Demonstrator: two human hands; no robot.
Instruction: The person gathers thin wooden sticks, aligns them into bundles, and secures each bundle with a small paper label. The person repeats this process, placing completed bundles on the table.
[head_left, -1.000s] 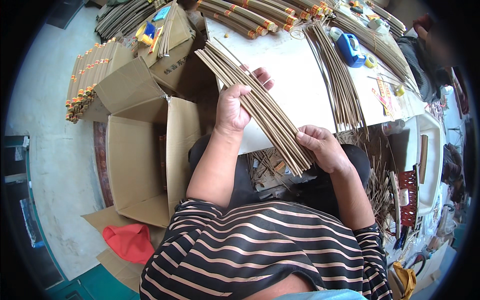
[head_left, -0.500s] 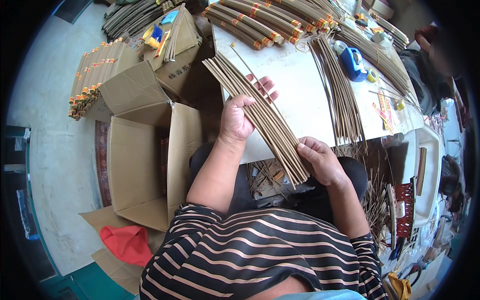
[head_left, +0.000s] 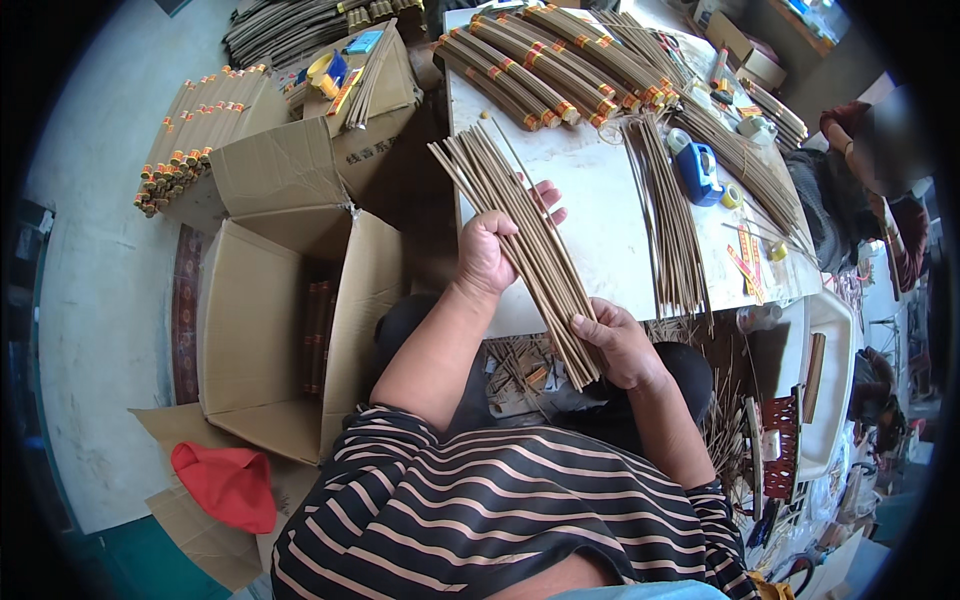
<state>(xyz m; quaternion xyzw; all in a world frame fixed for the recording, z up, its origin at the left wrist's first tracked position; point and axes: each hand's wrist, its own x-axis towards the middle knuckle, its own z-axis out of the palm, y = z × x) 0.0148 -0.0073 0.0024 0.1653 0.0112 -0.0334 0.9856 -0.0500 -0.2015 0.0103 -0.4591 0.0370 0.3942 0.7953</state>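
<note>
A loose bundle of brown incense sticks (head_left: pixel 527 255) is held diagonally above the near edge of the white tabletop (head_left: pixel 598 220) and the person's lap. The left hand (head_left: pixel 484 258) is half closed around the bundle's middle: thumb across the upper face, fingers passing beneath, fingertips extended beyond the far side. The right hand (head_left: pixel 624 350) grips the lower end, thumb on top; its fingers are largely hidden.

The tabletop carries banded stick bundles (head_left: pixel 545 70) along its far side, a row of loose sticks (head_left: pixel 670 225) to the right, and a blue tape dispenser (head_left: pixel 697 172) beside that row. Broken sticks (head_left: pixel 515 372) lie below the table edge.

To the left, an open cardboard box (head_left: pixel 262 320) stands near a red cloth (head_left: pixel 228 488) and pale floor (head_left: pixel 110 300). A white tub (head_left: pixel 832 360) is at the right. Another person (head_left: pixel 838 200) is beyond the table's right side.
</note>
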